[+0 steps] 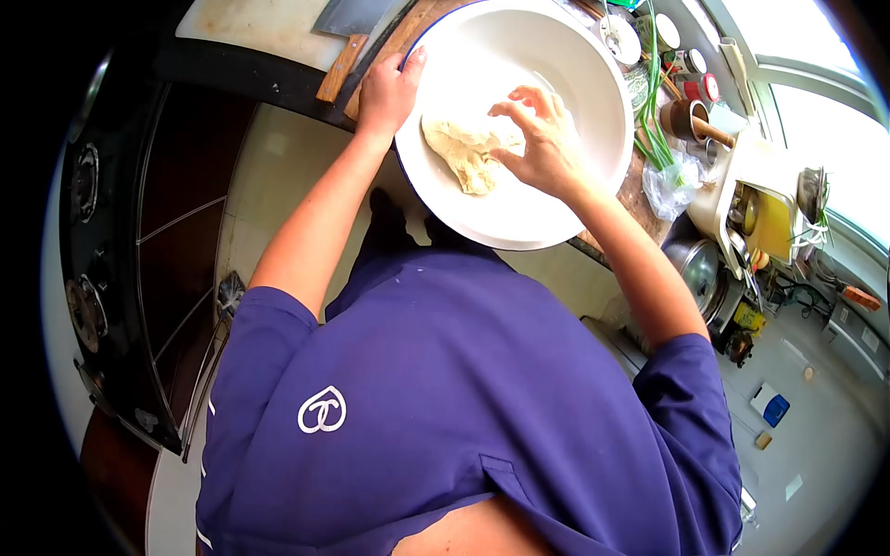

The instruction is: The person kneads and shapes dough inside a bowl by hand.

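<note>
Right hand (545, 139) is poised over the wide white basin (593, 102), and I see its thumb and fingers apart and bent. The left hand (387, 93) is clamped on the basin's blue-edged rim at the left, its thumb over the edge.

Around them my view is crowded. At the far left a cleaver lies on a pale board (246, 28), its wooden handle (341, 69) pointing toward the near side and ending close to the left wrist. Just beyond the basin's right side, green onions (656, 111) stretch toward a clear plastic bag (673, 188), hemming in that flank. Farther right I make out a red jar (700, 88), a brown cup (684, 120) with a wooden stick in it, and a white rack (721, 195); a metal pot lid (697, 269) sits nearer. A black stove (88, 306) stands well apart at the left.

Inside the basin, the dough (461, 153) looks pale yellow and uneven, with a rough, ragged near end; glare washes out part of its far side. It lies in the left part of the basin, just left of the right thumb. From where I watch, I cannot tell whether that thumb touches it.
</note>
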Available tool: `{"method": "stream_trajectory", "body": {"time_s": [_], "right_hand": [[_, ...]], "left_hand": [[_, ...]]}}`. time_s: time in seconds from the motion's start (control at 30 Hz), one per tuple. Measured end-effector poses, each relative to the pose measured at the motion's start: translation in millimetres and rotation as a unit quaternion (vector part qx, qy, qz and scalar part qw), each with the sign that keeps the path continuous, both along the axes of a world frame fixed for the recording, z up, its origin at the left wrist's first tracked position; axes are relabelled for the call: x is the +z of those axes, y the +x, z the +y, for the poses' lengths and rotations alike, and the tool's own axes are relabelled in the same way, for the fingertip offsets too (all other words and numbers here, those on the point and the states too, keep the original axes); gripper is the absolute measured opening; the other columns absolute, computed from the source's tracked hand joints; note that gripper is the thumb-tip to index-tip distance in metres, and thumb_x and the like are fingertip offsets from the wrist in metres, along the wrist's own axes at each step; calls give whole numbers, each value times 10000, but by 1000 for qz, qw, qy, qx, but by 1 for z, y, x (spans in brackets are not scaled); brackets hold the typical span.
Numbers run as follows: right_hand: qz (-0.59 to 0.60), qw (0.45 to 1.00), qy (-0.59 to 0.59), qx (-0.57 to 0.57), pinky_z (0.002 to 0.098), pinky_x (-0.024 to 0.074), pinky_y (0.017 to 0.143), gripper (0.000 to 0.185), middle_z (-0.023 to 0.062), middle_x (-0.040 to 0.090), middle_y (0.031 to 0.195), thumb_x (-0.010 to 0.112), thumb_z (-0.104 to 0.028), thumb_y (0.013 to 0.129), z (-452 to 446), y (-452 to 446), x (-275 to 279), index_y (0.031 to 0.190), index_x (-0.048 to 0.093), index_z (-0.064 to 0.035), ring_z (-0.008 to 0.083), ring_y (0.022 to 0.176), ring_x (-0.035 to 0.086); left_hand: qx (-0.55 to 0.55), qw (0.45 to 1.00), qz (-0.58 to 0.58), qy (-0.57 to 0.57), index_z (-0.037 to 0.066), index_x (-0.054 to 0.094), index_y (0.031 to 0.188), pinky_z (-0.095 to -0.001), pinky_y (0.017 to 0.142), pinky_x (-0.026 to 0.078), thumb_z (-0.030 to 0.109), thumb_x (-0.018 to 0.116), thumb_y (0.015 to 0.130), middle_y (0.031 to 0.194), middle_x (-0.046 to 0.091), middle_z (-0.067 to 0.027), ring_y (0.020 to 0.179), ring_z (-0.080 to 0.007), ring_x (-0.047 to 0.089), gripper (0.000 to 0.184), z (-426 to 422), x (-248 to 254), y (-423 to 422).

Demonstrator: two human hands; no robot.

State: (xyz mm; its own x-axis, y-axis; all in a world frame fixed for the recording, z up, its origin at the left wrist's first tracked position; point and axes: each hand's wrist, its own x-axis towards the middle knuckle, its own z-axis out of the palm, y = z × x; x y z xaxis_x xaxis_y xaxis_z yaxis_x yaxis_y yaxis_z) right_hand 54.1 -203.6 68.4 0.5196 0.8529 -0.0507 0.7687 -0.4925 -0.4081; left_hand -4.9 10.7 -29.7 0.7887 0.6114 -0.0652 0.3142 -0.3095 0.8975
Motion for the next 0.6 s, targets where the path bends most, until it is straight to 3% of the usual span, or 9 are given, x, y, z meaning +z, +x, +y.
{"method": "stream_trajectory", "body": {"time_s": [0.03,0.1,0.13,0.17,0.3,0.37,0.47,0.53,0.6], "right_hand": [[16,1000,-22,-2,398,447,893,240,133,549,1153,685,-118,710,1,0,3,940,619,-126,309,1118,511],[-15,979,-171,106,376,493,764,115,126,636,966,593,-50,734,13,-3,-23,827,642,-95,288,931,611],[45,987,-144,57,398,504,687,125,111,654,830,539,-28,727,10,-14,-48,761,643,-87,287,744,628],[-37,957,-233,171,432,494,660,117,117,661,863,557,-57,707,17,-16,-61,779,649,-58,298,709,628],[-104,938,-202,261,451,477,639,216,138,666,824,599,-126,681,32,-23,-94,826,657,23,296,756,653],[-83,937,-200,273,452,475,635,234,146,663,779,605,-138,675,30,-23,-101,822,660,35,300,754,655],[28,903,-300,306,454,474,633,204,156,657,729,592,-126,677,57,-4,-81,805,669,14,309,732,652],[144,843,-402,326,461,474,639,182,164,657,718,574,-110,683,76,6,-68,797,677,-13,312,723,651],[198,846,-408,281,457,477,639,176,150,659,723,560,-104,685,82,10,-71,798,680,-41,308,707,649]], "left_hand": [[0,1000,5,-3,-2,642,832,-448,680,482,514,506,896,786,650,-226,796,-410,629,537,-1,0,0],[6,1000,15,-8,4,642,841,-448,683,483,516,504,897,795,653,-223,803,-409,630,533,-2,3,-1],[2,1000,12,-12,6,639,844,-447,684,483,515,504,899,796,653,-221,805,-408,630,530,0,3,-1],[-3,1000,10,-18,8,636,848,-447,686,484,515,503,901,796,653,-220,807,-407,631,527,0,2,-2],[9,1000,4,-26,11,622,857,-444,689,485,508,498,909,798,651,-218,814,-402,631,515,-2,3,-2],[2,999,12,-48,10,617,856,-442,688,485,501,501,912,799,649,-221,815,-402,630,508,-4,2,-2],[6,999,7,-53,8,612,861,-441,687,485,492,506,913,804,647,-226,821,-402,629,499,-2,2,-1],[10,998,-2,-63,5,611,856,-442,690,485,489,520,908,814,646,-227,826,-405,627,495,-3,2,-1],[12,998,10,-57,5,612,851,-441,691,484,495,522,906,810,645,-225,820,-405,626,500,-1,0,1]]}}
